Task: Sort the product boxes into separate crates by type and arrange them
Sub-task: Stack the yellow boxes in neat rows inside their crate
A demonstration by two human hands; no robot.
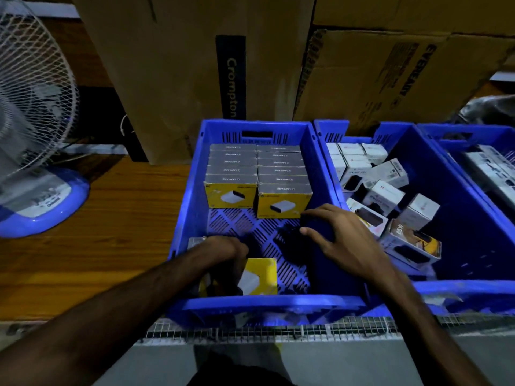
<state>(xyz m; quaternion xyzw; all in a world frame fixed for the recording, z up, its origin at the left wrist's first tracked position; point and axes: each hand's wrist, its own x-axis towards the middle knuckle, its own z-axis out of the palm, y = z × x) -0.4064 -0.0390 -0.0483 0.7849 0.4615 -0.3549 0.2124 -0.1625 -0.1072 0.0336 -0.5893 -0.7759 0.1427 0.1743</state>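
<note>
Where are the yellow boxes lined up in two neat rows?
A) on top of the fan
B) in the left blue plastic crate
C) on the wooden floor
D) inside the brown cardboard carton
B: the yellow cardboard boxes with grey tops stand in two tidy rows at the far end of the left blue plastic crate.

Likely stockroom: stacked cardboard cartons [195, 65], blue crates [184, 190] of boxed products [231, 174], pedestal fan [33, 107].

Left crate [184, 218]: two rows of boxes [259, 174] at the far end, one loose box [260, 275] at the near end. Middle crate [457, 207] just right of it, jumbled boxes [390, 196] inside. Third crate [451, 135] further right. Cartons [195, 65] behind, fan [33, 121] far left.
</note>
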